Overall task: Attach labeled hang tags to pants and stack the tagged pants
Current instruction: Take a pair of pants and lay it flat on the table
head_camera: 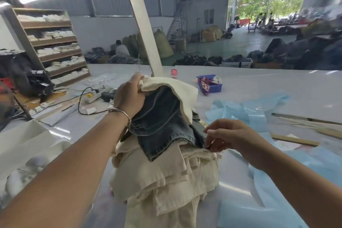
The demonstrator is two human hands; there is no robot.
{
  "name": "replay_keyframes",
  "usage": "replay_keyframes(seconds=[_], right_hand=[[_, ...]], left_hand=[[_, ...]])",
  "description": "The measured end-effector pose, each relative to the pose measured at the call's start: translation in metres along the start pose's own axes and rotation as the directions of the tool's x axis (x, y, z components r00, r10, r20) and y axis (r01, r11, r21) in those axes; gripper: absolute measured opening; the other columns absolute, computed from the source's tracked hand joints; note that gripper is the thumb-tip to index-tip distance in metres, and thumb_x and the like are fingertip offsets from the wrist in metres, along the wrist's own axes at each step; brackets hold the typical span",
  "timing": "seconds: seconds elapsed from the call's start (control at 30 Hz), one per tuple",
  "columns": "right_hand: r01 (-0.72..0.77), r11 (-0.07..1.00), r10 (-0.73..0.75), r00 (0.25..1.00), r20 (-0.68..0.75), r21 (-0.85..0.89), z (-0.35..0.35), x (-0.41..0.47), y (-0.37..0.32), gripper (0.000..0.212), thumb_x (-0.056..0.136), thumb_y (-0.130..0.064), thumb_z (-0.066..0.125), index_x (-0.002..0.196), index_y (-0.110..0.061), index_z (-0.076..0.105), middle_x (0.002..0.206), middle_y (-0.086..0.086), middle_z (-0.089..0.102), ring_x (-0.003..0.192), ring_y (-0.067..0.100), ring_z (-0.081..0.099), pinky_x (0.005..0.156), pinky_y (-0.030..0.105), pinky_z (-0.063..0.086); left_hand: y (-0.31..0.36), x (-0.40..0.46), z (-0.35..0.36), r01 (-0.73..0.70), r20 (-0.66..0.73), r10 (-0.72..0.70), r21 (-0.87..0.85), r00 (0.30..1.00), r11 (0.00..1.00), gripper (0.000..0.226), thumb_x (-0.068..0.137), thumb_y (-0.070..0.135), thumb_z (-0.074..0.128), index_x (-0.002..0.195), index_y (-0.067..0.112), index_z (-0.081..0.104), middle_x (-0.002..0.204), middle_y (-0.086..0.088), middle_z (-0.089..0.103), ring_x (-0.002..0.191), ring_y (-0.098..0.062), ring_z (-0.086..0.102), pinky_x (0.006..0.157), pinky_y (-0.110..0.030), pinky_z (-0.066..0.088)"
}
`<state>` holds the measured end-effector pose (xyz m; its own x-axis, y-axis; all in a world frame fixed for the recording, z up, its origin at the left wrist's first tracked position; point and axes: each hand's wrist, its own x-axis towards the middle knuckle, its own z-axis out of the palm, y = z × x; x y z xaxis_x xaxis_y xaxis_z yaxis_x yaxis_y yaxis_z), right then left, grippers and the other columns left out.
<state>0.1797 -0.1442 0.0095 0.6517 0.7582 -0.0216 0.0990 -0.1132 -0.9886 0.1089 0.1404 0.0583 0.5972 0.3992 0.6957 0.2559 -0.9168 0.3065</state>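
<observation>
A tall stack of cream pants (166,177) stands on the white table (277,87) right in front of me. Dark denim pants (162,126) lie on top of the stack, and a cream garment (177,89) is folded back over them. My left hand (129,96) grips the raised edge of that cream garment and lifts it off the denim. A thin needle-like pin sticks up just above this hand. My right hand (227,135) pinches something small and dark at the denim's right edge; I cannot tell what it is.
Light blue sheets (249,111) spread over the table to the right. A blue basket (209,83) and a small red-capped bottle (174,72) stand behind the stack. A power strip with cable (90,96) and a black machine (35,81) lie at the left. A white post (142,22) rises behind.
</observation>
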Motion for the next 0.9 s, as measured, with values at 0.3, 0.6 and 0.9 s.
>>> replay_keyframes(seconds=[0.3,0.6,0.9], right_hand=[[-0.376,0.926,0.376,0.926,0.032,0.000,0.009,0.017,-0.021,0.061,0.086,-0.060,0.053,0.077,-0.001,0.067,0.073,0.020,0.070,0.056,0.027,0.067,0.046,0.020,0.048],[-0.108,0.930,-0.061,0.896,-0.439,-0.350,0.004,0.049,-0.022,0.037,0.085,-0.042,0.065,0.087,-0.005,0.061,0.077,0.014,0.070,0.063,0.024,0.065,0.059,0.035,0.052],[-0.225,0.964,0.254,0.933,-0.254,0.140,0.060,0.111,-0.013,0.030,0.069,-0.005,0.080,0.094,-0.002,0.063,0.080,0.011,0.064,0.063,0.024,0.061,0.048,0.025,0.054]], left_hand=[[0.057,-0.049,-0.026,-0.071,0.683,0.246,-0.274,0.687,0.959,0.036,0.069,0.034,0.085,0.094,0.037,0.059,0.087,0.017,0.062,0.076,0.007,0.057,0.067,-0.007,0.040],[0.064,-0.097,-0.025,-0.083,0.503,0.377,-0.512,0.778,0.855,0.034,0.077,0.020,0.079,0.106,0.021,0.061,0.078,0.020,0.059,0.064,0.014,0.051,0.063,-0.007,0.037],[-0.049,-0.079,-0.014,0.581,0.362,-0.504,-0.140,0.784,0.802,0.031,0.091,0.046,0.059,0.104,0.019,0.061,0.106,0.001,0.067,0.099,-0.020,0.061,0.080,-0.032,0.048]])
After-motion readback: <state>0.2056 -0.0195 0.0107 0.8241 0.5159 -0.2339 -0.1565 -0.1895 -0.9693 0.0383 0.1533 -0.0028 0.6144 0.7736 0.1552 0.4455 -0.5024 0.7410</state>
